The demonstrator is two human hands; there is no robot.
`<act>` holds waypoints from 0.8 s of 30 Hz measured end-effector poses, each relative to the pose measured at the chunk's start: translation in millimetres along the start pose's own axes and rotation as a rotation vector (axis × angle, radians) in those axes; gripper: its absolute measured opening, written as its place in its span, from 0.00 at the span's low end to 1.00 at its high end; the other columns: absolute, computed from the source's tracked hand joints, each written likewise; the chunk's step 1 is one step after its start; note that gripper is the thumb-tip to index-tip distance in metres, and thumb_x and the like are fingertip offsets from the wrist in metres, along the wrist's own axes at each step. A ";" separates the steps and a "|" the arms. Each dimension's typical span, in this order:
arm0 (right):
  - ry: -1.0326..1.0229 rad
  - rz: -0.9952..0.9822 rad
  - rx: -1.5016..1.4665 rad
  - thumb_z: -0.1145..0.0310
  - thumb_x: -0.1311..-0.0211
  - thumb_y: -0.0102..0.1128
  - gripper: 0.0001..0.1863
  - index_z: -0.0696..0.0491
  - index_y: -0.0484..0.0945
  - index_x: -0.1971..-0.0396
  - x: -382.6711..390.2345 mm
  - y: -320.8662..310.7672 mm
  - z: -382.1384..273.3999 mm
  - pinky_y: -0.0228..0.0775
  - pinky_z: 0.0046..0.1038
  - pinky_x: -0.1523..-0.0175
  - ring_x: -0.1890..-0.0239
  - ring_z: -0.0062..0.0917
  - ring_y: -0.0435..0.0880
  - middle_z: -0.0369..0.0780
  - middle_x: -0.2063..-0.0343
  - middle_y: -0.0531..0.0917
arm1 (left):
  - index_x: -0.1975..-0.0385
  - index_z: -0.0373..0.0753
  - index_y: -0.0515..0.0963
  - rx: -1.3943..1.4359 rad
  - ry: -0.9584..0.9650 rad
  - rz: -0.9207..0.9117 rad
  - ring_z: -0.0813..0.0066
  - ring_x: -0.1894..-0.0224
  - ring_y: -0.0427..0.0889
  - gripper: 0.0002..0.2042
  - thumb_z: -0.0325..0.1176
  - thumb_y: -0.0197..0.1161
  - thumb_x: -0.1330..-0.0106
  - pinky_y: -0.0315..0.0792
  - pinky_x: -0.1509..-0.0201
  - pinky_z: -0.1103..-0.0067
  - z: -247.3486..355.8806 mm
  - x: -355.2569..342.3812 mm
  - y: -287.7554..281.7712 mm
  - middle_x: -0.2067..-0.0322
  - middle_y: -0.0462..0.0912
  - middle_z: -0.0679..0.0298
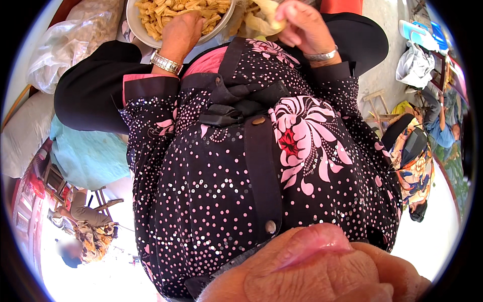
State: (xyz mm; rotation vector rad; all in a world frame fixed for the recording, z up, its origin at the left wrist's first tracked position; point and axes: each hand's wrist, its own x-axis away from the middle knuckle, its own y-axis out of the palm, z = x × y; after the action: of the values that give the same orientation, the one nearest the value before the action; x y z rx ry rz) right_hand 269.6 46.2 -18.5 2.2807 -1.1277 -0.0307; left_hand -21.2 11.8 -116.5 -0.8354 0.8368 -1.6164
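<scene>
A white bowl (135, 22) full of short yellow strips (176, 7) sits at the top of the head view, on my lap beyond my dark dotted floral dress (251, 166). My left hand (178, 32), with a silver watch on its wrist, lies over the bowl's near rim with its fingers down among the strips; what they hold is hidden. Just right of the bowl, my right hand (302, 25), wearing a silver bangle, pinches a pale yellow piece (269, 15) over a small heap of similar pale scraps.
A clear plastic bag (70, 40) lies at the upper left, with a teal cloth (88, 156) below it. Another person sits at the right (443, 126) and one at the lower left (85, 216). Wooden stools (377, 108) and a white bag (415, 68) stand on the ground.
</scene>
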 end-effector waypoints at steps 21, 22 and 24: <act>0.071 -0.350 0.386 0.57 0.23 0.56 0.17 0.56 0.84 0.56 -34.3 68.4 8.6 0.76 0.21 0.57 0.62 0.15 0.83 0.40 0.57 0.87 | 0.40 0.28 0.72 1.410 0.097 -0.141 0.83 0.79 0.66 0.23 0.42 0.53 0.23 0.65 0.75 0.84 84.9 -1.7 -140.6 0.71 0.79 0.62; 0.018 -0.265 0.112 0.56 0.23 0.54 0.18 0.55 0.84 0.57 -36.5 59.0 16.8 0.77 0.21 0.61 0.66 0.16 0.83 0.39 0.62 0.87 | 0.41 0.27 0.72 1.406 0.132 -0.102 0.84 0.82 0.65 0.22 0.40 0.54 0.24 0.64 0.78 0.85 89.8 -0.8 -150.2 0.73 0.79 0.62; -0.090 -0.274 -0.408 0.48 0.21 0.46 0.25 0.54 0.76 0.45 -50.8 23.3 18.3 0.77 0.27 0.58 0.58 0.27 0.84 0.40 0.55 0.85 | 0.41 0.26 0.72 1.401 0.198 -0.072 0.87 0.87 0.62 0.21 0.37 0.56 0.25 0.62 0.83 0.87 98.7 -4.4 -162.5 0.77 0.78 0.64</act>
State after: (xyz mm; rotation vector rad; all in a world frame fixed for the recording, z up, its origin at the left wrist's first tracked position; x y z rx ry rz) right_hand 215.4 63.5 -33.4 2.0581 -0.7583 -0.4342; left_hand -14.7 34.1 72.3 0.3040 -0.3101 -1.8513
